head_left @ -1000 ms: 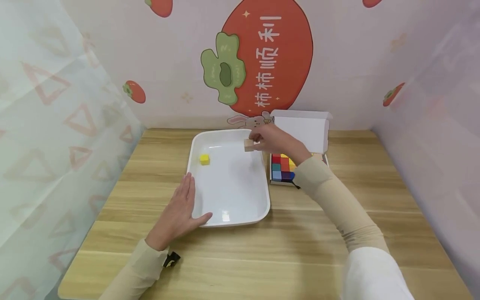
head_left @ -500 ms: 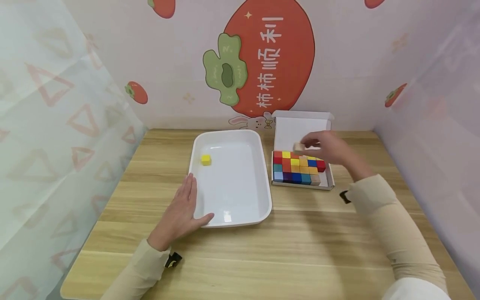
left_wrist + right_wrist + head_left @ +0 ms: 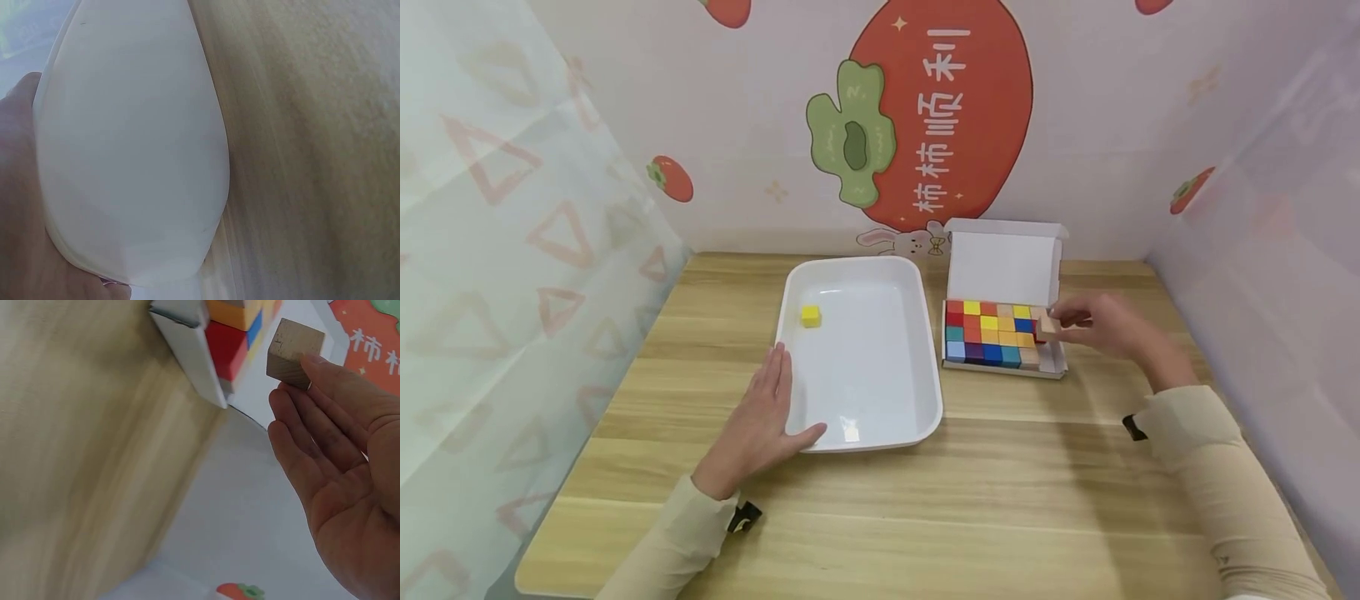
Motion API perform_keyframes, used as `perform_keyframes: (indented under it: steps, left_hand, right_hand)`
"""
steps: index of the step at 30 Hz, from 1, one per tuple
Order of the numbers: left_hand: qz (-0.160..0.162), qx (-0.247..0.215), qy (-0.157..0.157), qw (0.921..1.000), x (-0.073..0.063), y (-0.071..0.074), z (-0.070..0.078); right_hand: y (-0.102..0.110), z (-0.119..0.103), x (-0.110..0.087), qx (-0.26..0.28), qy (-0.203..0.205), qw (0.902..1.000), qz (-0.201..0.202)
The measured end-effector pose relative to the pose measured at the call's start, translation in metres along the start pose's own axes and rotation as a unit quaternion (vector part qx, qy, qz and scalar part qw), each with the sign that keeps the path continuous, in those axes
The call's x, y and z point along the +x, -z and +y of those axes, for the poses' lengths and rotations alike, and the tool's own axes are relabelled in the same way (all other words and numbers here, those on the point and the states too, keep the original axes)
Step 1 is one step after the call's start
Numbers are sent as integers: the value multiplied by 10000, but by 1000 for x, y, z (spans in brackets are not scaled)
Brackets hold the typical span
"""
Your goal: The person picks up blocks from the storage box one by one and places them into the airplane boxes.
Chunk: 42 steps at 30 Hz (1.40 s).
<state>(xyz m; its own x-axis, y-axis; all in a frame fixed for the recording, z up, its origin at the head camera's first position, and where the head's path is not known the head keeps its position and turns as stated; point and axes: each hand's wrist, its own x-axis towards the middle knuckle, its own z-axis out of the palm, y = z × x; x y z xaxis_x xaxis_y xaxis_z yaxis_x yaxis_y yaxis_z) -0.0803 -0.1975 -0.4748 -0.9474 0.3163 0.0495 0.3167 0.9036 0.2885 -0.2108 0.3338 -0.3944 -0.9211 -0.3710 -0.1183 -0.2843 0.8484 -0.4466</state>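
My right hand (image 3: pixel 1101 323) pinches a plain wooden cube (image 3: pixel 294 353) between thumb and fingertips. In the head view this cube overlaps the right side of a white cardboard box (image 3: pixel 1000 372) packed with coloured cubes. A red cube (image 3: pixel 225 349) shows at the box's near end in the right wrist view. My left hand (image 3: pixel 760 421) rests against the near left corner of a white tray (image 3: pixel 934 367), fingers straight along the side and thumb over the front rim. One yellow cube (image 3: pixel 810 316) lies inside the tray, toward its far left.
The box's lid (image 3: pixel 1003 267) stands raised behind the cubes, close to the printed back wall (image 3: pixel 737 125). Wooden tabletop (image 3: pixel 880 525) surrounds tray and box. Cloth walls rise on the left and right.
My right hand has carried the wooden cube from over the tray's far right rightward to the right side of the box. The left hand stays at the tray's corner.
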Motion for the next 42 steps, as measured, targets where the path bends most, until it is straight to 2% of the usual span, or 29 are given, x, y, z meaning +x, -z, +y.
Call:
perform_keyframes:
  steps: [13,20,26,30,34,38,42]
  left_hand:
    - [-11,-37,-12,10000,0,0,0]
    - [-57,-4,27,10000,0,-1,-1]
    - [-35,-17,31,10000,-1,0,-1]
    - [-32,3,22,10000,-1,0,-1]
    - [-20,7,38,10000,0,1,-1]
    - [-39,-4,37,10000,0,1,0]
    - [-49,8,30,10000,-1,1,-1]
  right_hand:
    - [-24,14,4,97,-92,9998,-162]
    - [-37,12,9,-563,-292,9979,-123]
    - [-33,-1,13,-1087,-62,9940,-87]
    - [-23,-24,21,-1008,-25,9948,-108]
    - [-15,-62,37,-892,1,9958,-203]
    - [-17,-106,57,-651,352,9969,-252]
    - [-24,-149,80,-442,875,9949,-243]
